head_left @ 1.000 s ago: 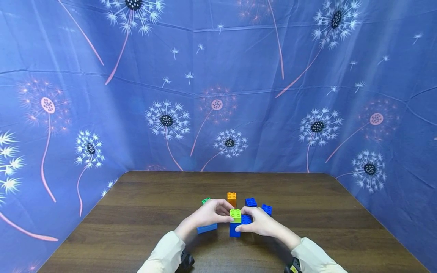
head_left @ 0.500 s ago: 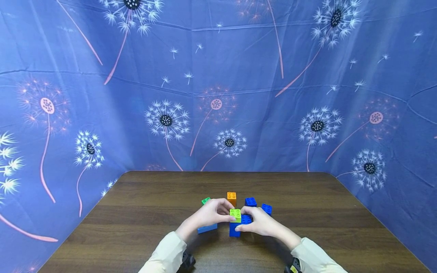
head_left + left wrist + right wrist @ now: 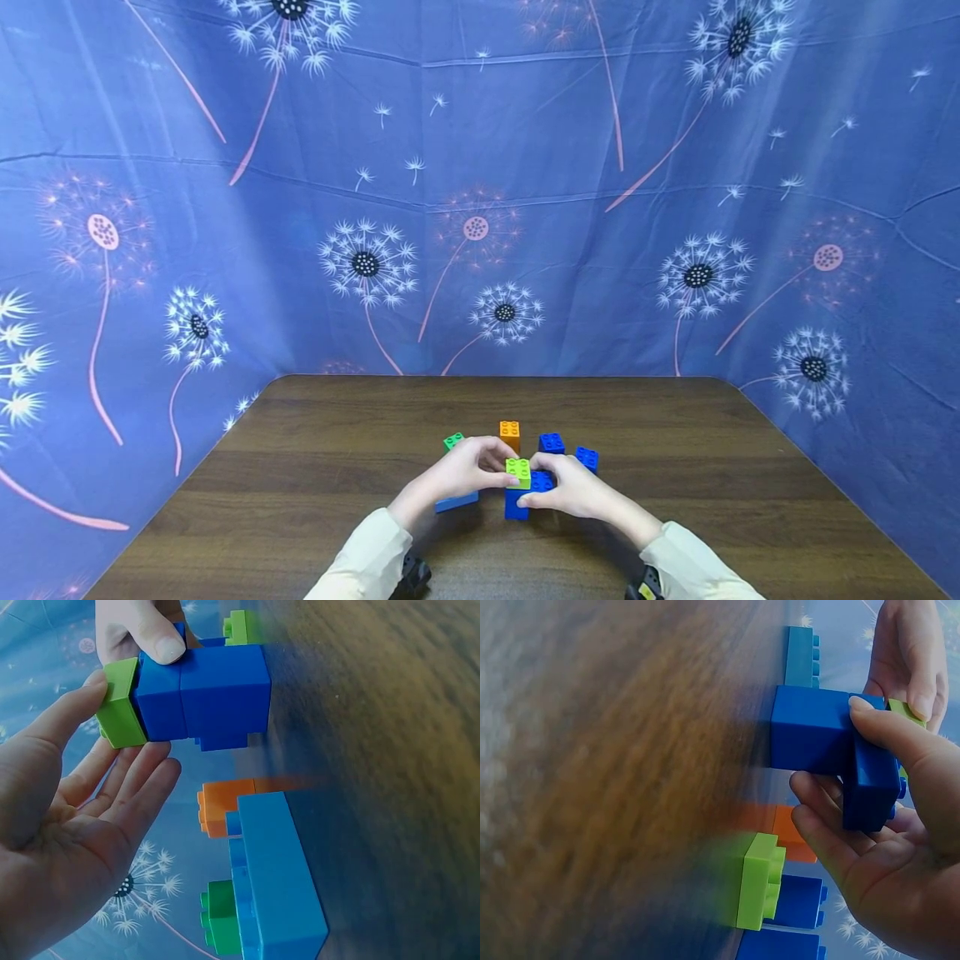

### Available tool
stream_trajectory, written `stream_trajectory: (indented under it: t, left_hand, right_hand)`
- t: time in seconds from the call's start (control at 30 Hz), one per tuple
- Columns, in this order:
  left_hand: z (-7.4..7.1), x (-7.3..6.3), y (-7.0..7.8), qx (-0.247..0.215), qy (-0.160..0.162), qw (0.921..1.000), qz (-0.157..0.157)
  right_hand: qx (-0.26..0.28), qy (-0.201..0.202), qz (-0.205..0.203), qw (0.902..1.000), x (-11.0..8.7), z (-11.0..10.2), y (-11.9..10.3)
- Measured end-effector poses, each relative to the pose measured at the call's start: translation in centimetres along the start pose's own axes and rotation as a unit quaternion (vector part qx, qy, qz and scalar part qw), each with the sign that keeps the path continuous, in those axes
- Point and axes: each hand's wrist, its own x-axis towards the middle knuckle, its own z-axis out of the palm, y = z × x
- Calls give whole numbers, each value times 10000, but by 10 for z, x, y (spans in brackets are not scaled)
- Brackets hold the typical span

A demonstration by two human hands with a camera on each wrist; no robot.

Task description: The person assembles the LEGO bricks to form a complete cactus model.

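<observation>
My left hand [image 3: 461, 468] pinches a lime green building brick [image 3: 517, 473] between thumb and fingers. That brick sits at the top of a stack of blue building bricks [image 3: 516, 504], with a thin dark seam between them in the left wrist view. From the other side my right hand [image 3: 573, 490] grips the upper blue brick [image 3: 874, 780], thumb on its near face and fingers behind. This brick sticks out to the right past the taller blue one below [image 3: 810, 731]. The stack stands upright on the table between both hands.
Left of the stack lies a long light blue brick [image 3: 281, 877], with a green brick [image 3: 453, 440] beyond it. An orange brick [image 3: 509, 433] stands behind. Two blue bricks [image 3: 551, 443] and a second lime brick [image 3: 757, 881] are at the right on the wooden table [image 3: 337, 433].
</observation>
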Motion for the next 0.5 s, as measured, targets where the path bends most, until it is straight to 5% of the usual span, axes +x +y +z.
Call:
stream_trajectory:
  t: [0.5]
  left_hand:
    - [0,0,2,103,6,9999,-25]
  right_hand:
    - [-8,-18,-74,10000,1,-1,0]
